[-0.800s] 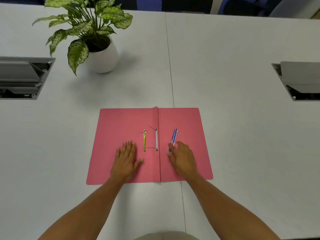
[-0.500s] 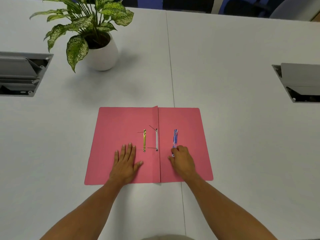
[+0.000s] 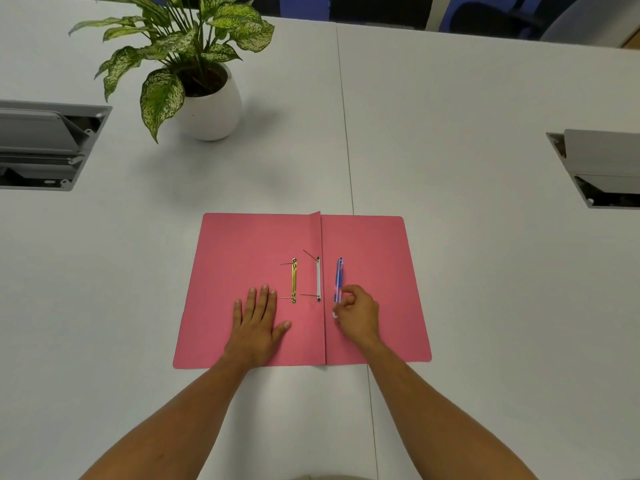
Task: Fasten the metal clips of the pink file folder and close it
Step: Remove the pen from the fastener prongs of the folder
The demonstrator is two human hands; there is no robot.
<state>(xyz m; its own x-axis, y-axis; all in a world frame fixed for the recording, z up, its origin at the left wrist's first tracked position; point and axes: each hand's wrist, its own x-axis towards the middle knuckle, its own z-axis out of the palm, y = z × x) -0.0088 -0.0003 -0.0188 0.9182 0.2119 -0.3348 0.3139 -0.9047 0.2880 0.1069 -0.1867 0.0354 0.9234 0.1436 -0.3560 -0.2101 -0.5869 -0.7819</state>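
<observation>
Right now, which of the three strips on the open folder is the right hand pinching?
The blue strip, rightmost, on the right flap. The right hand pinches its near end; the white strip and gold strip lie untouched.

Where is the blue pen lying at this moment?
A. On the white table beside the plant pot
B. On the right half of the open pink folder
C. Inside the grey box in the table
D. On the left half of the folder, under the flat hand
B: the blue pen lies on the right half of the open pink folder, its near end at the right hand.
</observation>
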